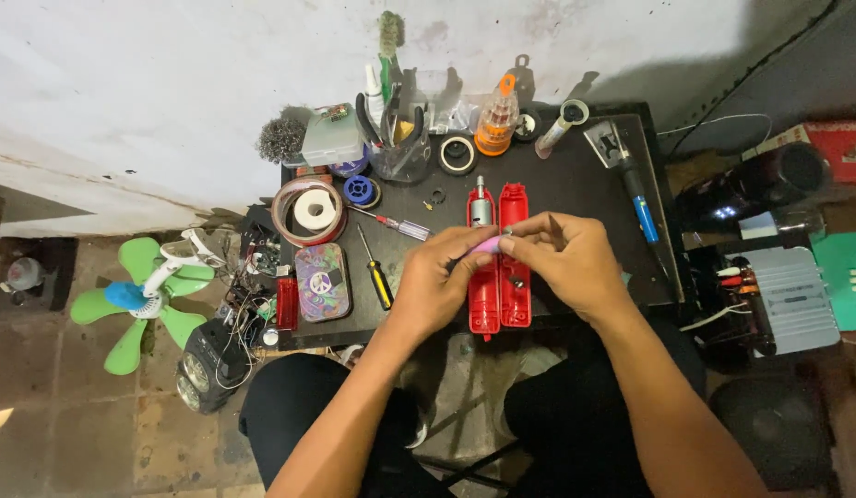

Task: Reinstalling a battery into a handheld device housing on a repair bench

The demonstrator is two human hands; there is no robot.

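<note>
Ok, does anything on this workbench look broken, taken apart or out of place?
The red plastic casing lies split open in two halves on the black table, its small metal motor bared. Both hands, left and right, pinch a small pink part above it. A green fan lies on the floor.

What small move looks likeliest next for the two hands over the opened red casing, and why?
Probably lowering the small pink piece into the open red casing. Both the left hand and right hand pinch it directly above the casing's two halves, which lie side by side with a grey motor exposed at the top.
</note>
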